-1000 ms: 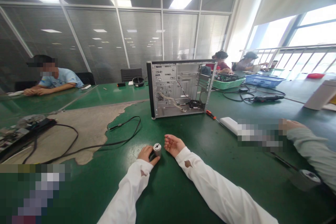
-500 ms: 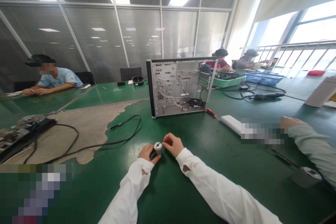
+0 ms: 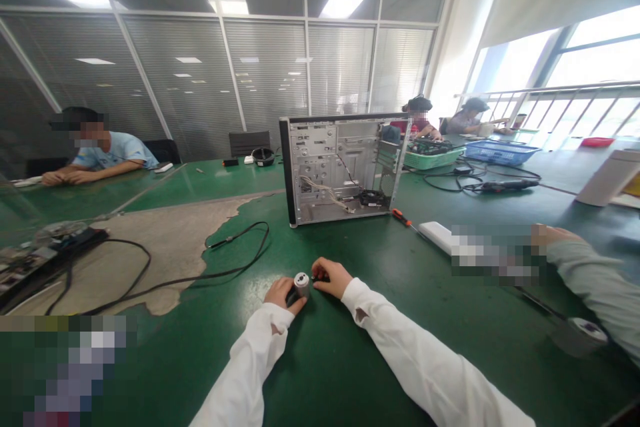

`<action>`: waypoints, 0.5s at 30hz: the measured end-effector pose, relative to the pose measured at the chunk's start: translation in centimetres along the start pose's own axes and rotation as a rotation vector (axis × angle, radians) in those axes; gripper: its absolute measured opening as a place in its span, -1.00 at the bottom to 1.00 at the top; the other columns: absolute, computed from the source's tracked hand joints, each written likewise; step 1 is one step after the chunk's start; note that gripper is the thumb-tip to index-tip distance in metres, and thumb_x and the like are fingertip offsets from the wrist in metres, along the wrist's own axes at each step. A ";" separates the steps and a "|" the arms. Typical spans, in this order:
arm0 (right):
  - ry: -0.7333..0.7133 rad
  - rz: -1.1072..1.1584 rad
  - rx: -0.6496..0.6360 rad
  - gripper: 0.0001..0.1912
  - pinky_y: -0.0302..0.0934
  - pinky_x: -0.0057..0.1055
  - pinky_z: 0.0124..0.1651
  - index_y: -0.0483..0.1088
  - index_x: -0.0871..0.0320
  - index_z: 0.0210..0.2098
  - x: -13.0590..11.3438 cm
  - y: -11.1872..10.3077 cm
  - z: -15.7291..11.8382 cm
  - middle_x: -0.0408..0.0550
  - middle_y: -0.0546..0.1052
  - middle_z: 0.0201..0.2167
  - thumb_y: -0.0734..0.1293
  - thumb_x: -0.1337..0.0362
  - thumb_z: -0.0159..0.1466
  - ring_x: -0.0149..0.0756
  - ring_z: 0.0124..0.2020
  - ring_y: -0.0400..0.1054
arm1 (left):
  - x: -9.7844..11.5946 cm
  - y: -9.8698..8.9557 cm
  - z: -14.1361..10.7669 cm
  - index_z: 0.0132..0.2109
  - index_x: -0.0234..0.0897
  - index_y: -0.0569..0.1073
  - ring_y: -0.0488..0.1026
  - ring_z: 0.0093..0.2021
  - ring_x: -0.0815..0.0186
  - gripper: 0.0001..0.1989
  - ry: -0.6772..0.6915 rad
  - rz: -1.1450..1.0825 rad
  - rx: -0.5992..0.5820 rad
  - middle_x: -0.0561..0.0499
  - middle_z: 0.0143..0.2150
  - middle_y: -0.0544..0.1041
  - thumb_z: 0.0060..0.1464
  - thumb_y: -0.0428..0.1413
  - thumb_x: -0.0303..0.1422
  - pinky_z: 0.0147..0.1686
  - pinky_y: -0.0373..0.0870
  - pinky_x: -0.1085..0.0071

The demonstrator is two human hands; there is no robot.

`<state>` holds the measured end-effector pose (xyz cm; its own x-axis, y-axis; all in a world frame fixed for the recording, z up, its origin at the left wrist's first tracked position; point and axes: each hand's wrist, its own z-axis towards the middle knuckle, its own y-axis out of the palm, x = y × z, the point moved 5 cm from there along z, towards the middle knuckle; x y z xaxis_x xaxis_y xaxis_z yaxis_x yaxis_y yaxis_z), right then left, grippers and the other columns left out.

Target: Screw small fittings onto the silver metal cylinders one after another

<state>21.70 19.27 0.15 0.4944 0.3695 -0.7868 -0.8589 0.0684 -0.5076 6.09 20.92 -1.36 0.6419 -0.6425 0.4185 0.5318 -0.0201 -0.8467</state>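
A small silver metal cylinder (image 3: 302,284) stands upright on the green table, with dark holes in its top face. My left hand (image 3: 283,295) is wrapped round its left and near side, thumb in front, holding it. Just to the right of the cylinder, my right hand (image 3: 332,278) is closed in a pinch, apart from it. Something small and dark shows at those fingertips, too small to name. Beyond both hands stands an open computer case (image 3: 345,170), its side panel off, with loose wires and a black fan (image 3: 374,198) inside.
An orange-handled screwdriver (image 3: 401,217) lies right of the case. A black cable (image 3: 200,275) runs across the left side. At right are a co-worker's sleeve (image 3: 587,273), another metal cylinder (image 3: 580,337), a green basket (image 3: 433,157) and a blue basket (image 3: 500,152).
My right hand has drawn slightly to the right, away from the cylinder, and a small dark thing now shows at its fingertips. My left hand stays on the cylinder.
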 end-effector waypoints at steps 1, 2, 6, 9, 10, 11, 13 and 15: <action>0.006 0.025 -0.017 -0.69 0.11 -0.51 -0.41 0.28 0.15 -0.37 0.4 -0.2 0.1 -0.22 0.38 -0.50 0.32 0.42 -0.16 -0.50 -0.50 0.21 | 0.0 0.0 0.0 -0.22 -0.28 0.36 0.32 -0.20 0.20 -0.66 -0.006 0.000 -0.002 -0.06 -0.25 0.40 -0.18 0.06 -0.22 -0.20 0.25 0.30; 0.015 0.048 -0.024 -0.67 0.12 -0.51 -0.41 0.27 0.15 -0.35 0.8 -0.5 0.1 -0.22 0.39 -0.49 0.30 0.43 -0.16 -0.51 -0.50 0.22 | -0.1 0.0 0.0 -0.22 -0.28 0.36 0.32 -0.20 0.20 -0.67 -0.011 -0.001 -0.002 -0.06 -0.25 0.40 -0.19 0.06 -0.22 -0.20 0.25 0.31; 0.072 0.108 0.023 -0.71 0.15 -0.52 -0.42 0.27 0.18 -0.35 2.1 -1.3 0.3 -0.18 0.41 -0.46 0.20 0.48 -0.10 -0.53 -0.52 0.23 | 0.0 0.1 0.0 -0.22 -0.29 0.36 0.31 -0.21 0.19 -0.66 -0.013 -0.007 0.002 -0.07 -0.24 0.39 -0.20 0.06 -0.22 -0.21 0.26 0.29; 0.100 0.123 0.059 -0.72 0.14 -0.53 -0.44 0.30 0.18 -0.37 2.2 -1.4 0.3 -0.18 0.41 -0.48 0.16 0.49 -0.11 -0.53 -0.52 0.23 | 0.0 0.0 0.0 -0.23 -0.29 0.36 0.31 -0.22 0.19 -0.65 -0.010 -0.010 0.010 -0.08 -0.25 0.39 -0.20 0.06 -0.21 -0.22 0.26 0.29; 0.105 0.124 0.065 -0.72 0.14 -0.52 -0.44 0.31 0.18 -0.39 2.1 -1.3 0.3 -0.18 0.41 -0.49 0.16 0.49 -0.11 -0.52 -0.53 0.22 | 0.0 0.0 0.0 -0.23 -0.29 0.36 0.31 -0.23 0.19 -0.65 -0.009 -0.011 0.012 -0.08 -0.25 0.39 -0.20 0.06 -0.21 -0.22 0.26 0.29; 0.108 0.124 0.070 -0.72 0.14 -0.52 -0.44 0.31 0.18 -0.40 2.0 -1.3 0.2 -0.18 0.41 -0.50 0.15 0.49 -0.12 -0.52 -0.53 0.22 | 0.0 0.0 0.0 -0.23 -0.30 0.36 0.31 -0.23 0.19 -0.65 -0.007 -0.012 0.015 -0.08 -0.24 0.39 -0.20 0.06 -0.21 -0.22 0.26 0.29; 0.113 0.120 0.075 -0.73 0.13 -0.52 -0.45 0.32 0.19 -0.41 1.8 -1.2 0.2 -0.18 0.41 -0.50 0.15 0.49 -0.12 -0.52 -0.54 0.21 | 0.0 0.0 0.0 -0.22 -0.31 0.36 0.31 -0.23 0.19 -0.65 0.001 -0.012 0.018 -0.08 -0.24 0.39 -0.19 0.05 -0.21 -0.22 0.26 0.30; 0.118 0.115 0.077 -0.73 0.13 -0.52 -0.45 0.33 0.19 -0.42 1.6 -1.3 0.1 -0.19 0.41 -0.51 0.15 0.48 -0.12 -0.53 -0.55 0.20 | 0.0 0.0 0.0 -0.22 -0.32 0.36 0.31 -0.24 0.19 -0.64 0.006 -0.009 0.019 -0.09 -0.25 0.39 -0.19 0.05 -0.20 -0.23 0.26 0.30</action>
<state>23.56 19.91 -0.42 0.4010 0.2679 -0.8760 -0.9160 0.1044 -0.3874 6.08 20.88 -1.36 0.6343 -0.6466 0.4238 0.5478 -0.0109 -0.8366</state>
